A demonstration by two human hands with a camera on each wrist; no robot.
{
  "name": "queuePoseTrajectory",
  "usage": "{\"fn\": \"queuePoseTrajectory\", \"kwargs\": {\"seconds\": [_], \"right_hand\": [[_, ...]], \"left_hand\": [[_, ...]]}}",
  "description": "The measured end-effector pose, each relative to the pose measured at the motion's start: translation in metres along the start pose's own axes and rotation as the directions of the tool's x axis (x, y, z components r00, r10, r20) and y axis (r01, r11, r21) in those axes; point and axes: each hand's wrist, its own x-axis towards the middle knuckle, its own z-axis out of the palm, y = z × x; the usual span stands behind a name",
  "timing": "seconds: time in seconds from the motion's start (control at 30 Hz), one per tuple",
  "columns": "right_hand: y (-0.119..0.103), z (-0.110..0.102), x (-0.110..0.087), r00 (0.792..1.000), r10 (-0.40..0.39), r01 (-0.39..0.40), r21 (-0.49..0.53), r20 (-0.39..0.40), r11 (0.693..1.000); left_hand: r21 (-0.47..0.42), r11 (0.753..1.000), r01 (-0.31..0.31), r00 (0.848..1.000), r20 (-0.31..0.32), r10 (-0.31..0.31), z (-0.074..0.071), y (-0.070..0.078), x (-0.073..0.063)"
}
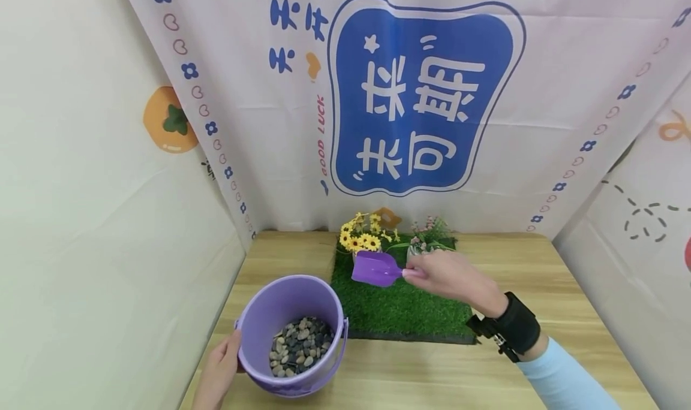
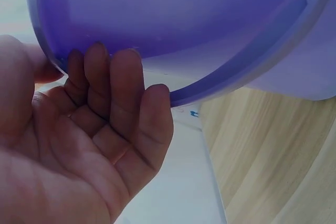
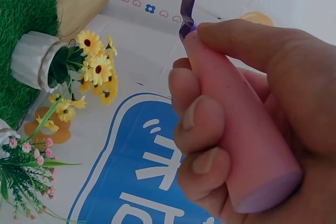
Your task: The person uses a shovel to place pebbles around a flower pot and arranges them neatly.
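A purple bucket point(image 1: 254, 314) stands at the left of the table, with several grey and tan pebbles point(image 1: 302, 345) in its bottom. My left hand point(image 1: 218, 362) grips the bucket at its left side; in the left wrist view the curled fingers point(image 2: 126, 82) lie at the rim. Over the green turf mat, my right hand point(image 1: 450, 275) holds a small purple toy shovel point(image 1: 375, 268), its blade pointing left. The right wrist view shows the fingers wrapped round its pink handle point(image 3: 236, 119), the thumb along the top. No pebbles show on the blade.
Behind the shovel, yellow flowers point(image 1: 360, 237) in a white pot point(image 3: 37, 60) and a pink-flowered plant point(image 1: 429, 233) stand at the back of the turf mat point(image 1: 399, 314). A printed cloth point(image 1: 281, 158) hangs beyond the wooden table point(image 1: 518, 266).
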Motion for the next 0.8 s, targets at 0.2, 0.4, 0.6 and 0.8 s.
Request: {"fn": "queuePoseTrajectory", "kwargs": {"seconds": [0.2,0.4,0.6,0.8], "right_hand": [[-0.004,-0.003,0.003,1.0,-0.007,0.006,0.011,0.022,1.0],[-0.005,-0.005,0.003,1.0,-0.024,0.024,-0.008,0.008,1.0],[-0.019,-0.009,0.009,0.999,-0.052,0.052,-0.048,-0.002,0.998],[-0.036,-0.01,0.023,0.99,-0.138,0.135,-0.099,-0.033,0.986]], "left_hand": [[0.018,1.0,0.015,1.0,-0.02,-0.015,0.0,-0.001,0.002],[0.022,1.0,0.011,1.0,-0.02,-0.011,0.003,-0.002,0.004],[0.044,0.999,-0.013,0.999,-0.04,0.015,0.005,-0.003,0.006],[0.063,0.998,-0.026,0.998,-0.049,0.03,0.005,-0.005,0.005]]}}
